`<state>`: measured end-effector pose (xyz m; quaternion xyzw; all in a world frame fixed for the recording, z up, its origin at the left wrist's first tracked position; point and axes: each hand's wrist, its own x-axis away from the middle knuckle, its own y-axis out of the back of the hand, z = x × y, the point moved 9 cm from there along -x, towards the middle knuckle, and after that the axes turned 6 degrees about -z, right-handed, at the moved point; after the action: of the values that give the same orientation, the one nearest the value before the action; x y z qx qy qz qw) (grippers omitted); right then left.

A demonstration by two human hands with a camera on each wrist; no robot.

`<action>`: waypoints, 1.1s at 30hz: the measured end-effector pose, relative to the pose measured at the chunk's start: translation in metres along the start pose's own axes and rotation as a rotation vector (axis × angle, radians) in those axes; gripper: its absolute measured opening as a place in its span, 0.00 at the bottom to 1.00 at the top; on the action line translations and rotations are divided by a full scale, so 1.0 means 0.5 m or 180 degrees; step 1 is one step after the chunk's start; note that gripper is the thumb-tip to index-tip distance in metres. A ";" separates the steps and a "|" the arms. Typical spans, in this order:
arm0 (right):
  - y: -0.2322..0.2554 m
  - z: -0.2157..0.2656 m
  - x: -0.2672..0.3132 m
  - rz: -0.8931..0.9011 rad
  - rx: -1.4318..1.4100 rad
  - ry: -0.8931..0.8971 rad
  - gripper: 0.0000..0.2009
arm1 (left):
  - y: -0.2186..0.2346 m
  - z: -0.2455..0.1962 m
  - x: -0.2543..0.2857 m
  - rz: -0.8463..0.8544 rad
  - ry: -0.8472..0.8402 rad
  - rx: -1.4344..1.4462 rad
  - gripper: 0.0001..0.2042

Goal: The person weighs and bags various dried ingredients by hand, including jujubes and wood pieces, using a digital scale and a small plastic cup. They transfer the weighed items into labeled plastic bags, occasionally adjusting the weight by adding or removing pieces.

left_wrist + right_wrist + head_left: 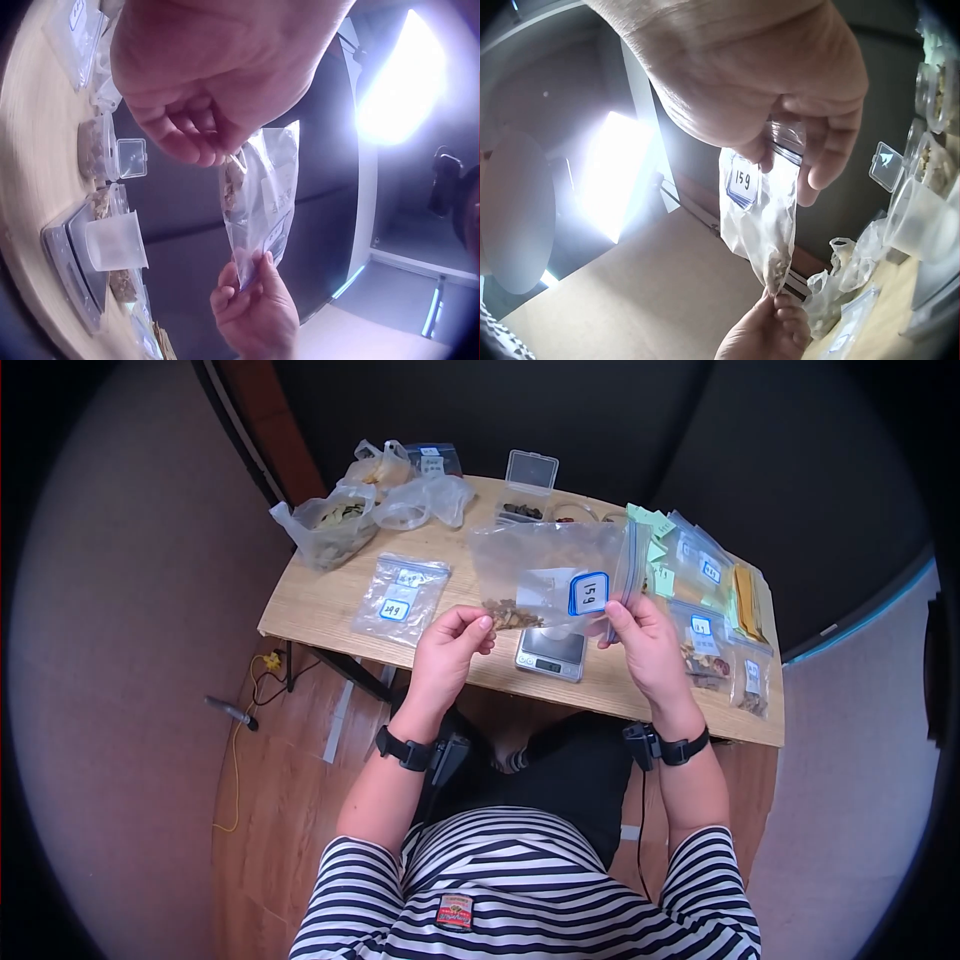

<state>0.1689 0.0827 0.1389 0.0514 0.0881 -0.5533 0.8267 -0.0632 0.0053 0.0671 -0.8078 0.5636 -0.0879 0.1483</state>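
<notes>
A clear zip bag [545, 550] hangs sideways between both hands above the table, with a blue-edged label [592, 594] reading 15g. Brown dried pieces [512, 616] are gathered in its lower left corner. My left hand [448, 657] pinches that corner between thumb and fingers. At the zip end, my right hand [655, 652] grips the bag, thumb beside the label. Below the bag is a digital scale [550, 665], partly hidden by it in the head view. A translucent plastic cup [116, 241] stands on the scale in the left wrist view.
On the left of the table [320, 595] lie a labelled zip bag [398, 600] and several plastic bags [335, 530]. Behind is an open-lidded clear box [525, 510] with dark pieces. Filled zip bags [705, 660], green notes [655, 525] and yellow envelopes [745, 603] crowd the right.
</notes>
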 end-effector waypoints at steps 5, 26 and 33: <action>0.001 -0.015 -0.001 0.0039 0.0099 0.0036 0.13 | 0.015 0.016 -0.005 -0.0141 0.0072 0.0195 0.07; -0.056 -0.014 0.023 0.0410 0.1168 0.0460 0.14 | 0.036 0.024 -0.005 -0.0022 0.0399 0.0922 0.07; -0.059 -0.014 0.025 0.0449 0.1030 0.0576 0.14 | 0.016 0.010 -0.004 -0.0203 0.0419 0.0589 0.05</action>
<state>0.1458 0.0613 0.1301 0.2392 0.0682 -0.4941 0.8331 -0.0693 0.0051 0.0598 -0.8007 0.5356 -0.1970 0.1820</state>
